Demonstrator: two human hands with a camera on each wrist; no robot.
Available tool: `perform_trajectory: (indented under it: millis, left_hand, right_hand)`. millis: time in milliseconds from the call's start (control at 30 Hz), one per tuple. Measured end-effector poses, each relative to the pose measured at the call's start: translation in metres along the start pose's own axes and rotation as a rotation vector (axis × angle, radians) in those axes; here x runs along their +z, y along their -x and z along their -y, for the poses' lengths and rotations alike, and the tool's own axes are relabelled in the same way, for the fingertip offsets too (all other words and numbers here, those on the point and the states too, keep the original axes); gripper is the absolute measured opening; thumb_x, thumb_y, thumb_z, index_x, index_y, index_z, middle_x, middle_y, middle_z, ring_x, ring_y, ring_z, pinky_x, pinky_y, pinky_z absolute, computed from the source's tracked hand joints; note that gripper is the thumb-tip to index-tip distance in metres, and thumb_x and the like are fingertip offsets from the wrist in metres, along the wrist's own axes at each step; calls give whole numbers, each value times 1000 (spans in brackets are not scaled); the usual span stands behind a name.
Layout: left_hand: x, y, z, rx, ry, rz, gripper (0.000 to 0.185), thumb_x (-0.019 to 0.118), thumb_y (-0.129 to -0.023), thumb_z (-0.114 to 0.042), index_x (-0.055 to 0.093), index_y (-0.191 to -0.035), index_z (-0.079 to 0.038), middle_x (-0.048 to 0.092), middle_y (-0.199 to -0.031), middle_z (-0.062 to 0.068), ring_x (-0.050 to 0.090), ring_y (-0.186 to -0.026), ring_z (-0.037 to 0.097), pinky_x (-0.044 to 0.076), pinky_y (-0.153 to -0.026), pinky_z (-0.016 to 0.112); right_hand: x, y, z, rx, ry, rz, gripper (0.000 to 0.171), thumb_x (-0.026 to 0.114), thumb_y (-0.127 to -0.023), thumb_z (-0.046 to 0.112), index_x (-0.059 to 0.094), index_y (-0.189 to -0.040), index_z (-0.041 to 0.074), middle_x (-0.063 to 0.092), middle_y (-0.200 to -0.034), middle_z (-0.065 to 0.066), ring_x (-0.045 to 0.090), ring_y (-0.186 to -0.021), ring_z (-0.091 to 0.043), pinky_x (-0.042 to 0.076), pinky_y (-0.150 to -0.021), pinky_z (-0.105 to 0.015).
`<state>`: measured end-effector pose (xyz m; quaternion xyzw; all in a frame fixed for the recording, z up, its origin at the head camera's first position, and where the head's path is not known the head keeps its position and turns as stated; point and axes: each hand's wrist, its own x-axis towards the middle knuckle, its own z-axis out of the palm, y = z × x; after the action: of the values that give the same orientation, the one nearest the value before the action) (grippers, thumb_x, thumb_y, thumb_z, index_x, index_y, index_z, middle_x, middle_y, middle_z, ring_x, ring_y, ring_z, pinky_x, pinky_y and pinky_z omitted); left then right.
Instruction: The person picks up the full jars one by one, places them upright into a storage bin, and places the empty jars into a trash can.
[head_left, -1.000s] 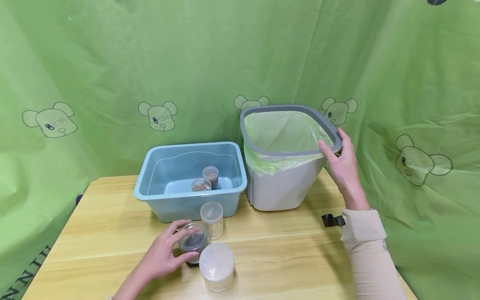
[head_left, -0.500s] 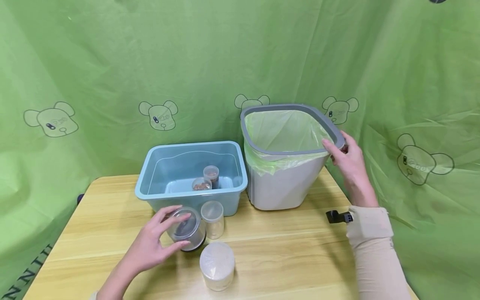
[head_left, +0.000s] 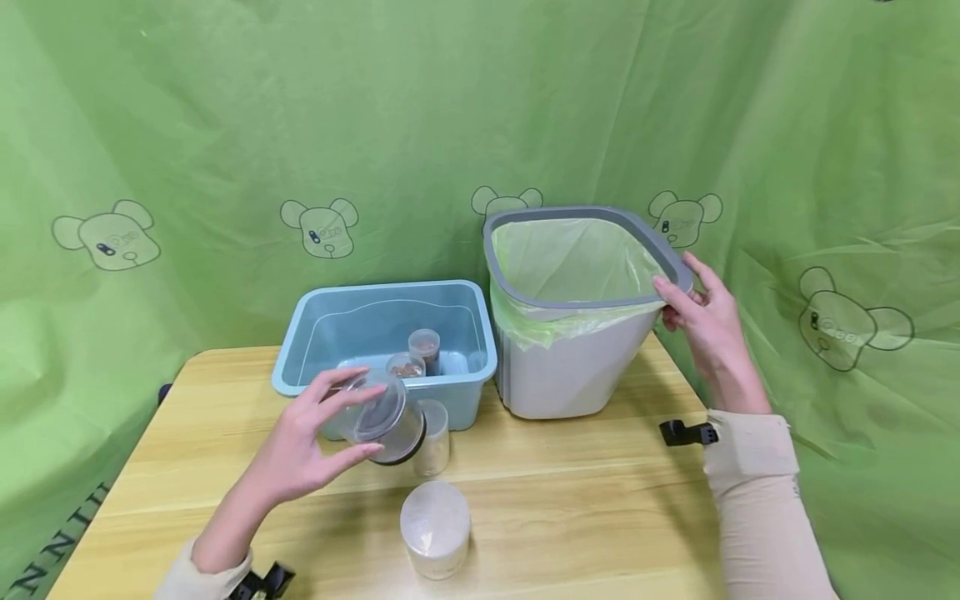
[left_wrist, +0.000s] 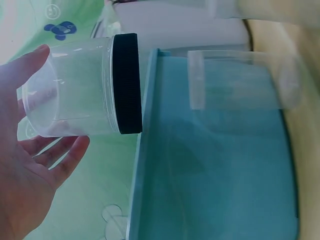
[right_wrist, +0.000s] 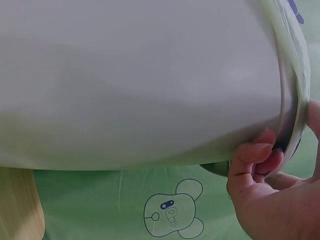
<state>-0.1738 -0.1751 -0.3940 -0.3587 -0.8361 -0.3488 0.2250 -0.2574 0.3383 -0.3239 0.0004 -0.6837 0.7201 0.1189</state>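
In my left hand (head_left: 300, 442) is a clear plastic jar (head_left: 384, 421), gripped around its base with the black lid (left_wrist: 126, 84) facing down. The jar is tilted and raised above the table, overlapping the front of the blue tub (head_left: 382, 287) in the head view. My right hand (head_left: 708, 333) holds the grey rim of a white bin (head_left: 562, 375) at its right corner, thumb on top and the other fingers curled underneath. A smaller clear jar (head_left: 435, 446) stands close behind the held jar, partly covered by it. Nearer to me is a wider jar (head_left: 435, 525) with a whitish top.
Two small jars with brown contents, one taller (head_left: 424, 346) and one lower (head_left: 406, 365), stand inside the tub. A pale green bag (head_left: 573, 258) lines the bin beside it. Behind the wooden table (head_left: 570, 508) hangs a green printed curtain (head_left: 405, 125).
My left hand has lifted the black-lidded jar from beside the other jars, up and toward the tub, tilting it. My right hand stays on the bin rim, shifted slightly right.
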Motion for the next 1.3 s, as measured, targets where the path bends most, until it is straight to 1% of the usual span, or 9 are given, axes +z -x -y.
perform_trajectory:
  millis: [133, 200, 367, 567, 633, 733, 900, 1133, 1300]
  left_hand:
    - [1, -17, -1, 20, -4, -9, 66, 90, -78, -32, 67, -139, -22, 55, -148, 11, 57, -133, 31, 49, -109, 50]
    - [1, -25, -1, 31, 1, -13, 67, 90, -77, -31, 66, -139, -23, 54, -149, 11, 57, -133, 32, 50, -107, 56]
    - [1, -50, -2, 64, 43, -29, 66, 88, -78, -32, 67, -139, -22, 54, -149, 11, 56, -134, 31, 49, -108, 55]
    - [-6, -86, -5, 139, 60, -88, 60, 77, -88, -51, 68, -137, -17, 56, -147, 15, 57, -131, 35, 49, -104, 59]
    - [-10, -98, -7, 152, 65, -107, 60, 76, -89, -52, 68, -136, -16, 57, -146, 16, 57, -130, 36, 49, -104, 59]
    - [-15, -117, -9, 136, 71, -131, 59, 78, -87, -44, 67, -137, -16, 56, -148, 15, 55, -133, 33, 47, -108, 59]
    - [-19, -149, -11, 84, 88, -162, 58, 81, -84, -32, 66, -139, -19, 55, -149, 11, 52, -137, 29, 44, -111, 58]
    - [-13, -188, -12, 45, 81, -195, 55, 79, -89, -36, 65, -140, -21, 56, -148, 9, 51, -139, 23, 41, -115, 52]
    - [-5, -212, -15, 14, 72, -200, 55, 79, -90, -39, 65, -141, -23, 56, -147, 7, 50, -138, 18, 41, -115, 46]
  right_hand:
    - [-1, 0, 1, 13, -30, 19, 96, 79, -92, 22, 19, -167, 17, 71, -96, 3, 52, -65, -8, 47, -60, -19]
    - [-2, 0, 2, 21, -20, 20, 95, 79, -92, 22, 20, -167, 16, 71, -94, 4, 54, -65, -8, 47, -60, -19]
    - [-3, 2, 4, 31, 11, 12, 95, 80, -92, 23, 21, -166, 16, 71, -94, 5, 58, -66, -8, 49, -60, -20]
    - [-5, 6, 7, 31, 8, 34, 97, 79, -92, 22, 18, -167, 15, 72, -103, 3, 61, -70, -10, 51, -61, -19]
    - [-6, 8, 7, 36, 0, 48, 96, 78, -93, 20, 17, -167, 15, 72, -106, 3, 61, -71, -10, 52, -62, -19]
    - [-7, 11, 9, 47, -18, 58, 94, 78, -94, 18, 18, -167, 15, 72, -109, 2, 62, -72, -10, 54, -62, -20]
    - [-6, 16, 11, 60, 6, 56, 93, 78, -94, 19, 19, -167, 15, 73, -105, 5, 63, -72, -10, 55, -64, -20]
    - [-5, 23, 14, 50, -43, 90, 94, 76, -95, 10, 15, -167, 12, 75, -95, 2, 65, -66, -11, 57, -63, -22]
    - [-3, 27, 15, 41, -11, 79, 94, 75, -95, 10, 15, -167, 10, 76, -91, 3, 65, -63, -11, 57, -62, -21]
